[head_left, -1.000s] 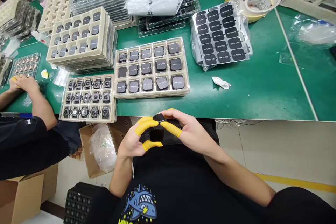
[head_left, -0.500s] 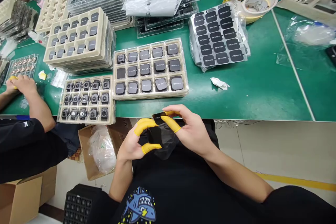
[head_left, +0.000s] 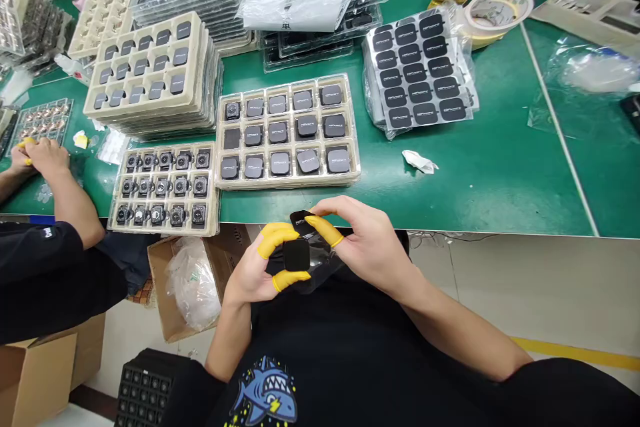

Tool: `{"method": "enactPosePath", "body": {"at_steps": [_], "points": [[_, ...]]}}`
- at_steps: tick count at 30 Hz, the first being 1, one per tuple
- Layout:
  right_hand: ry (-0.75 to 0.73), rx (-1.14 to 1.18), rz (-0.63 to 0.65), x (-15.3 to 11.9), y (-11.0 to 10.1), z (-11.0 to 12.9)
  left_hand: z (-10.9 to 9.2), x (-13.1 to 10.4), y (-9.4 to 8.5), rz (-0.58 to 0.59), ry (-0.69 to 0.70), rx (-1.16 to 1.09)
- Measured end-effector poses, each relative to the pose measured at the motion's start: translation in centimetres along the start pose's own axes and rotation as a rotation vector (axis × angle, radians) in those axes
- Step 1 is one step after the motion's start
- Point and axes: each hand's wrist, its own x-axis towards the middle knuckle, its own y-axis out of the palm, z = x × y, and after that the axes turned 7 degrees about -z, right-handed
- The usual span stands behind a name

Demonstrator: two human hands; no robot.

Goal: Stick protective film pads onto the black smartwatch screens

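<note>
Left hand [head_left: 250,268] grips the watch [head_left: 297,255] by opposite edges; right hand [head_left: 367,243] pinches the film [head_left: 300,221] at the watch's 12 o'clock; big tray [head_left: 289,181] lies beyond at 12, small tray [head_left: 214,213] at 10 o'clock.

1 head camera looks forward and down.

The shirt [head_left: 390,353] is black, with loose black sleeves [head_left: 565,383]. Its front carries a blue cartoon shark [head_left: 267,390] with bared white teeth, a yellow bolt, scattered yellow specks and partly visible yellow lettering beneath. Smooth yellow finger covers [head_left: 291,279] with rolled rims show on the left hand [head_left: 250,270]; another is on the right hand's [head_left: 373,250] thumb.
</note>
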Motion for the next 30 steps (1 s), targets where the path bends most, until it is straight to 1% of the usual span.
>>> {"method": "enactPosePath", "body": {"at_steps": [2, 4, 6, 9, 12, 15, 19, 21, 24, 30], "points": [[0.014, 0.002, 0.051, 0.5, -0.2, 0.1, 0.0, 0.1, 0.0, 0.006, 0.027, 0.026], [-0.003, 0.001, 0.068, 0.9, -0.2, 0.1, 0.2, 0.0, 0.1, -0.004, 0.039, 0.042], [-0.063, -0.027, 0.019, 1.0, 0.2, 0.0, 0.4, -0.2, 0.3, -0.027, 0.032, 0.031], [-0.151, -0.128, -0.099, 0.7, 1.2, -0.4, 1.0, -0.6, 0.7, -0.084, 0.005, -0.009], [-0.173, -0.204, -0.184, -0.2, 2.3, -0.6, 1.7, -0.9, 1.1, -0.135, -0.040, -0.061], [-0.179, -0.202, -0.232, -1.2, 3.0, -0.7, 2.2, -1.0, 1.6, -0.174, -0.079, -0.162], [-0.173, -0.073, -0.186, -1.9, 3.4, -0.6, 2.8, -1.2, 1.8, -0.237, -0.075, -0.304], [-0.159, 0.007, -0.168, -2.0, 3.4, -0.6, 2.9, -1.4, 1.6, -0.246, -0.089, -0.345], [-0.152, 0.077, -0.170, -2.1, 3.5, -0.8, 2.9, -1.6, 1.3, -0.247, -0.107, -0.363], [-0.111, 0.132, -0.144, -2.2, 3.4, -0.7, 2.7, -1.4, 1.0, -0.253, -0.070, -0.326]]}}
